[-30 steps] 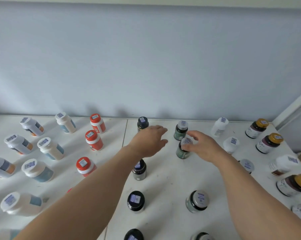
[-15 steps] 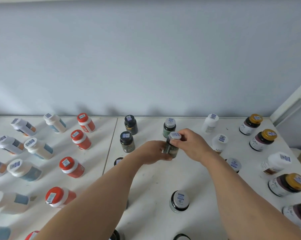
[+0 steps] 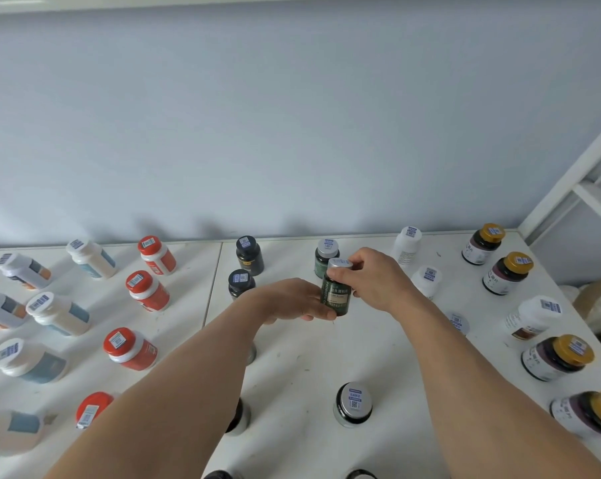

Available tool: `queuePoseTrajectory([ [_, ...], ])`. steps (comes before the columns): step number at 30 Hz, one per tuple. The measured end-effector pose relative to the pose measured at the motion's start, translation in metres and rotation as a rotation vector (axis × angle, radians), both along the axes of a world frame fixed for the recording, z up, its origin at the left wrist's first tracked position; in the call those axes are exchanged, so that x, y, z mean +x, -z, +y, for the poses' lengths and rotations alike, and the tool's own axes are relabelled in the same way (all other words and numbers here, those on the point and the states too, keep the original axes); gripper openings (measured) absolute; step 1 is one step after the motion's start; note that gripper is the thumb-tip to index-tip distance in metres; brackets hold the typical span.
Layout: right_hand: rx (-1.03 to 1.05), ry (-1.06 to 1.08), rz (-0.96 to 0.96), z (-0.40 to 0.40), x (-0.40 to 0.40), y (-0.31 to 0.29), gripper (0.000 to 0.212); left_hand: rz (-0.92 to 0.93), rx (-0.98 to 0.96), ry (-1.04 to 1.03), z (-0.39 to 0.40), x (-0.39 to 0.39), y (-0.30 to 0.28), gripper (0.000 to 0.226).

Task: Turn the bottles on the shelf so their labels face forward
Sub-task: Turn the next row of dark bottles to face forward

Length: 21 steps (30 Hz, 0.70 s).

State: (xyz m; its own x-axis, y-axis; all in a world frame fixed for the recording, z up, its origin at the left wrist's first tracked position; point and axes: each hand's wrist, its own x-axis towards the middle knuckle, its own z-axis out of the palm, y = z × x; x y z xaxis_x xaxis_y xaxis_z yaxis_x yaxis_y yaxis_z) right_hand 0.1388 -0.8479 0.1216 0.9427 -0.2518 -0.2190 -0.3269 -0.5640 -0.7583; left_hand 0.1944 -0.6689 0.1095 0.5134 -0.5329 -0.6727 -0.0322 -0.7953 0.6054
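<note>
A dark green bottle (image 3: pixel 337 294) with a silver cap is held just above the white shelf (image 3: pixel 326 344), its beige label turned toward me. My right hand (image 3: pixel 375 281) pinches its cap and upper side. My left hand (image 3: pixel 292 300) cups its lower left side. Behind it stands a second green bottle (image 3: pixel 324 254) with a silver cap. Two black-capped bottles (image 3: pixel 249 255) stand to the left, partly behind my left wrist.
Red-capped bottles (image 3: pixel 150 290) and white bottles (image 3: pixel 58 312) fill the left shelf panel. White bottles (image 3: pixel 407 244) and gold-capped dark bottles (image 3: pixel 508 272) line the right. A silver-capped jar (image 3: pixel 353 404) stands near me between my forearms. A blue-grey wall backs the shelf; a white frame (image 3: pixel 568 188) rises at right.
Both hands closed on the dark green bottle, lifted it slightly and turned it, so its beige label now faces me. My view shifted a little to the right.
</note>
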Motion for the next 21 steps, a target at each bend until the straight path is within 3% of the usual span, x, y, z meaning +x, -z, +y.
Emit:
queuePoseTrajectory([
  [7, 0.027, 0.007, 0.009, -0.001, 0.001, 0.0, 0.042, -0.005, -0.033, 0.002, -0.001, 0.002, -0.003, 0.043],
  [14, 0.091, -0.034, 0.031, 0.004, -0.004, 0.016, 0.032, -0.442, 0.175, 0.129, -0.004, 0.005, 0.003, 0.071],
  [21, 0.134, -0.009, 0.022, 0.007, -0.007, 0.037, 0.037, -0.532, 0.191, 0.1, -0.003, 0.019, 0.015, 0.07],
])
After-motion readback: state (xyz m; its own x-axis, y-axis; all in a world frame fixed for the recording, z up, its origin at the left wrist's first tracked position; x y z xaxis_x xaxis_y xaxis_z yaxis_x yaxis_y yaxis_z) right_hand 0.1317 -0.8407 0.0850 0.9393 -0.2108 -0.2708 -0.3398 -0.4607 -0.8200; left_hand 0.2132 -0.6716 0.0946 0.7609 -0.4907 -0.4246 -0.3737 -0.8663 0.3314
